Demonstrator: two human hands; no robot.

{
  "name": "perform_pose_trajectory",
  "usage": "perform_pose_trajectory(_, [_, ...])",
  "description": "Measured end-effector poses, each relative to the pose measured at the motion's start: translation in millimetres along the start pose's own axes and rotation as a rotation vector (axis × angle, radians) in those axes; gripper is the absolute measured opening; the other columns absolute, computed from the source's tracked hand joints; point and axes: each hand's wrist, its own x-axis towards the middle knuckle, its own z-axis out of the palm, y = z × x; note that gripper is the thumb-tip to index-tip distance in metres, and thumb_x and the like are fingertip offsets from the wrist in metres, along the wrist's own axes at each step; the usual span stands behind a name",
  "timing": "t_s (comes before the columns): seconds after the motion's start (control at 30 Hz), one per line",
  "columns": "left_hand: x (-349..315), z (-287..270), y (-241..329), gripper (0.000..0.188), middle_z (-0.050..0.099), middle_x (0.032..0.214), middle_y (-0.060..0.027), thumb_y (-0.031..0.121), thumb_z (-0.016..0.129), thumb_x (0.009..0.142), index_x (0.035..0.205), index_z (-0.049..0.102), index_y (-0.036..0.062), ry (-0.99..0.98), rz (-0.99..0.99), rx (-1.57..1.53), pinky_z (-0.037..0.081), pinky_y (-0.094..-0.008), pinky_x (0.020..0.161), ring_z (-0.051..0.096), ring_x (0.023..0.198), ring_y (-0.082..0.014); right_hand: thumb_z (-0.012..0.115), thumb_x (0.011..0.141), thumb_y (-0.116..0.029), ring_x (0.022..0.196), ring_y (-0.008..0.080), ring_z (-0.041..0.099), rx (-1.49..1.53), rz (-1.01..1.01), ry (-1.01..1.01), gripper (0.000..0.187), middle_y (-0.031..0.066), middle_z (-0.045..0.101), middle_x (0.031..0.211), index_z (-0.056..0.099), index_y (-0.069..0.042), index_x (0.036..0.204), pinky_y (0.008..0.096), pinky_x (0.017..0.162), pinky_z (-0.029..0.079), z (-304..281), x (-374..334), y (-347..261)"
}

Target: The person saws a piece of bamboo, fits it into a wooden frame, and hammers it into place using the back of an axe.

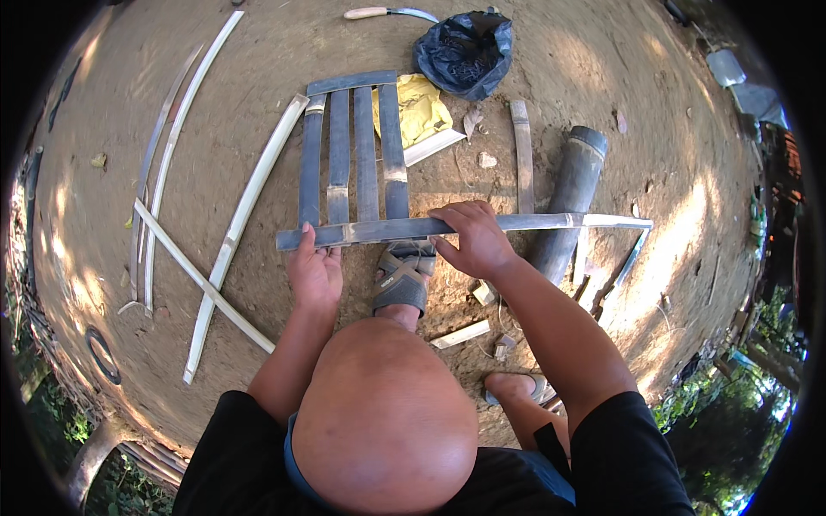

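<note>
A long dark bamboo slat (387, 230) lies crosswise in front of me, gripped in both hands. Near its left end, my left hand (315, 268) holds it from below with the thumb on top. My right hand (471, 238) wraps over the slat around its middle, and the slat's right part runs on past a thick bamboo tube (578, 169). Just beyond my hands, several upright bamboo slats (339, 146) meet this slat at their near ends. A short crosspiece (353, 82) spans their far ends. Whether the near ends are fastened, I cannot tell.
Pale split bamboo strips (245, 232) lie on the dirt at left, some crossing. Beyond the slats are a yellow bag (422, 110), a black plastic bag (469, 56) and a curved blade with a wooden handle (368, 13). A short bamboo piece (522, 155) lies at right.
</note>
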Motion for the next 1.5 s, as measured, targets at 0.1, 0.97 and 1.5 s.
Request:
perform_pose_trajectory(0.1, [1,-2,0,0.034,0.058,0.123,-0.0105,0.017,0.071,0.1,0.126,0.056,0.0017,-0.013,0.009,0.009,0.047,-0.04,0.11,0.055,0.117,-0.021,0.074,0.086,-0.028,0.117,0.0299,0.062,0.001,-0.008,0.007,0.042,0.0109,0.07,0.118,0.068,-0.01,0.124,0.0451,0.11,0.039,0,0,1])
perform_pose_trajectory(0.97, [7,-7,1,0.036,0.06,0.123,-0.0118,0.017,0.073,0.098,0.126,0.057,0.0013,0.053,-0.014,0.032,0.048,-0.0396,0.107,0.057,0.115,-0.0221,0.07,0.091,-0.031,0.12,0.033,0.061,-0.021,-0.024,-0.081,0.044,0.0129,0.069,0.122,0.065,-0.009,0.128,0.045,0.107,0.043,2,2,7])
perform_pose_trajectory(1.5, [5,-6,1,0.036,0.059,0.12,-0.0109,0.015,0.07,0.1,0.128,0.054,0.0003,0.039,-0.007,0.033,0.049,-0.0432,0.105,0.058,0.115,-0.0238,0.072,0.089,-0.028,0.116,0.0324,0.063,-0.023,-0.067,-0.051,0.042,0.0125,0.069,0.119,0.065,-0.009,0.127,0.0445,0.105,0.046,5,2,10])
